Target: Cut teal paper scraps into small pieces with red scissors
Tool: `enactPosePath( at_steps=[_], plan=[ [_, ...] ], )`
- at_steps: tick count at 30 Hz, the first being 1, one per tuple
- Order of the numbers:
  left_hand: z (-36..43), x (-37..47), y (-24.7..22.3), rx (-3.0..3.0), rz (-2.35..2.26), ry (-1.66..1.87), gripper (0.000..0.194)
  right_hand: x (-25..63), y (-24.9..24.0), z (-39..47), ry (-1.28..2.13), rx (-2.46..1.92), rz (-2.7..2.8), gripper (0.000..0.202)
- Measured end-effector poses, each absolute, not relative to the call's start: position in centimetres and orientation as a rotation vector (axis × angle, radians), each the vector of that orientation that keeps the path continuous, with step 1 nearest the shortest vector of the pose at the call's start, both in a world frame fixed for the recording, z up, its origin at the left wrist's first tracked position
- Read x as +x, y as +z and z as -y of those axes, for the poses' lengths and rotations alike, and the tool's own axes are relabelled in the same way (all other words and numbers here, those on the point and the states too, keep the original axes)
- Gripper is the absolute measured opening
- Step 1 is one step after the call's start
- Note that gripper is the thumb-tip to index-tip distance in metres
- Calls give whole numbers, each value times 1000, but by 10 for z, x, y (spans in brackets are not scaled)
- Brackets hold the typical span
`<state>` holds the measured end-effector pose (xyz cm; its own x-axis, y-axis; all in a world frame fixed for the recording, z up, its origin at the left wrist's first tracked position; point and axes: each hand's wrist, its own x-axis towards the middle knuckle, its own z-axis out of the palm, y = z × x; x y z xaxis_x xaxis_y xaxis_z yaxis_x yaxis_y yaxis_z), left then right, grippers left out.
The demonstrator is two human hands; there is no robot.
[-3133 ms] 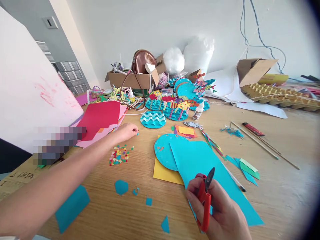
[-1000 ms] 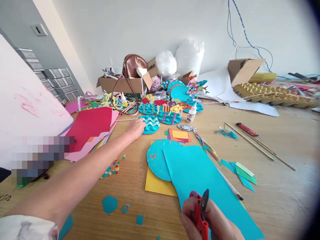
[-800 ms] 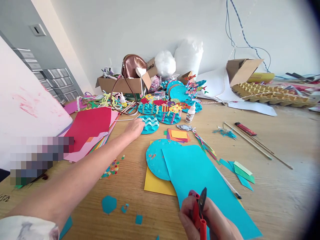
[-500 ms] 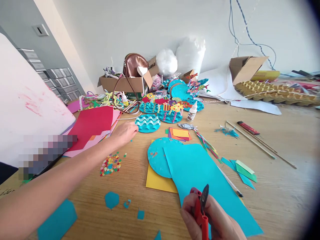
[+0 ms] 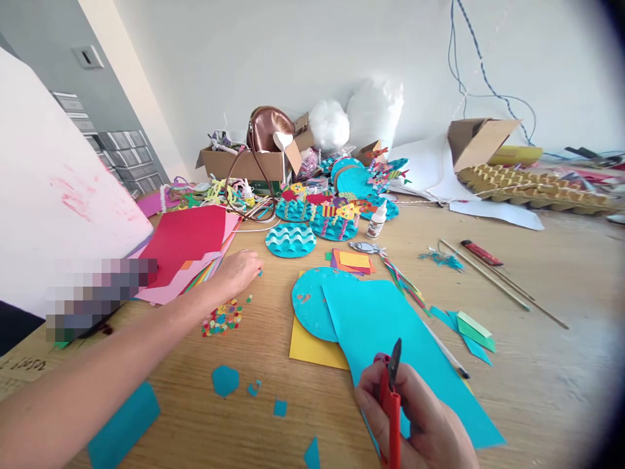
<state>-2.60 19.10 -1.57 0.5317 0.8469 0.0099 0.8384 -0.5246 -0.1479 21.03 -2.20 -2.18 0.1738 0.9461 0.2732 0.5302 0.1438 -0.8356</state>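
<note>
Pale wall (image 5: 293, 58) at the back, and a wooden table (image 5: 234, 430) absolutely loaded with craft stuff, with a cardboard box (image 5: 247, 164) toward the far edge, left of the middle. Closer to the near edge, right of center, the right hand (image 5: 427, 417) has its fingers wrapped around red scissors (image 5: 393, 410), tip pointing up, blades looking pressed together. Left hand (image 5: 241, 270) is curled in low toward the table's left side, fingertips right by a tiny blue piece (image 5: 260, 273); can't tell if it's pinching it or just next to it.

Stuff I'd worry about: if that left forearm swings back low, it could sweep the confetti dots (image 5: 222, 319) everywhere, since they're right beside it. And if the right hand sags, the scissors might crease or nick the blue sheet (image 5: 385, 319) behind them.

That sheet looks nice though: long, plain, smooth turquoise, bowed along its left side, lying partly over a blue disc (image 5: 312, 312). Scissors have glossy red handles and short dark blades.
</note>
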Motion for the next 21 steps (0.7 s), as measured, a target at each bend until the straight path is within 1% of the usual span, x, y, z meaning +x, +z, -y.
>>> enactPosePath(
  at_steps=[4,11,16,19,21],
  plan=[
    [-187,-28,-14,-2631,1442,38,15,209,-21,21,565,-1504,1478,21],
    [-186,-34,-10,-2634,1408,-9,26,210,-21,23,550,-1505,1497,18],
    [-171,-27,7,-2622,1383,-18,20,215,-19,21,553,-1537,1594,16],
    [-143,-12,17,-2731,1316,24,20,217,-14,20,582,-1598,1625,12],
    [-117,0,21,-2842,1268,78,19,216,-11,21,680,-1647,1694,8]
  ],
)
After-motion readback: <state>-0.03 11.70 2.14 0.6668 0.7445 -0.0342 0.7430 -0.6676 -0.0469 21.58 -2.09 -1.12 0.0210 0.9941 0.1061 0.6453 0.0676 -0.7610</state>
